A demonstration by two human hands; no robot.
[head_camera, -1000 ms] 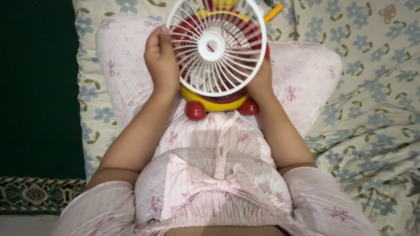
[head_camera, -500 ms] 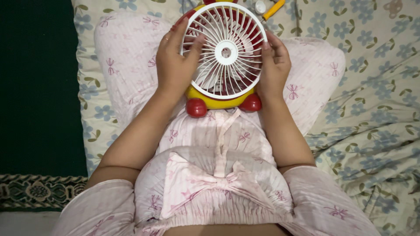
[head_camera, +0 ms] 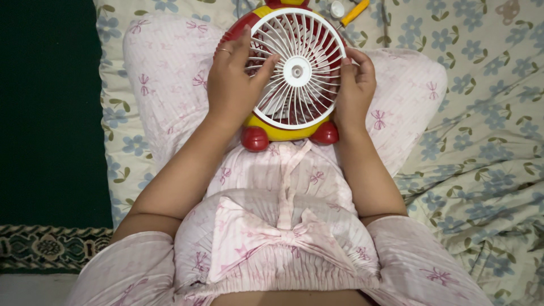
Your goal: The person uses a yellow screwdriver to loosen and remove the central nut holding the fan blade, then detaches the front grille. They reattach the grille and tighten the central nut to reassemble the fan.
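Hands framed the white fan grille (head_camera: 297, 69): left hand (head_camera: 233, 85) grasping its left rim, right hand (head_camera: 354, 85) clasping the right, over the lap on the bed (head_camera: 481, 113).

My left hand (head_camera: 232, 85) is raised ahead of me, palm down, fingers spread and curled, thumb angled out to the right (a ring shows on one finger). My right hand (head_camera: 354, 88) sits opposite at the same height, fingers bent inward, fingertips pressed together. Both forearms run bare from the elbows, converging forward, wrists fairly straight.
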